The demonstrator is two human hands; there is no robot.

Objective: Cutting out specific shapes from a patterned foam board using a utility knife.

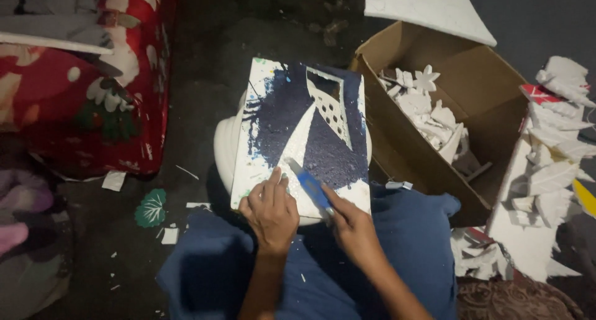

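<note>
A white foam board point(292, 103) smeared with dark blue paint lies on a white round stool point(225, 147) in front of my knees. A white triangular foam piece point(302, 141) rests in the middle of the board, and a perforated white cut-out point(332, 106) lies at its upper right. My left hand point(270, 211) presses flat on the board's near edge beside the triangle. My right hand point(352, 224) grips a blue utility knife point(310, 186), its blade tip touching the triangle's lower edge.
An open cardboard box point(490, 90) of white foam leaf and flower cut-outs stands at the right, with more foam scraps point(552, 171) piled beyond it. A red patterned cloth-covered object point(93, 78) sits at the left. A green leaf cut-out point(151, 208) lies on the dark floor.
</note>
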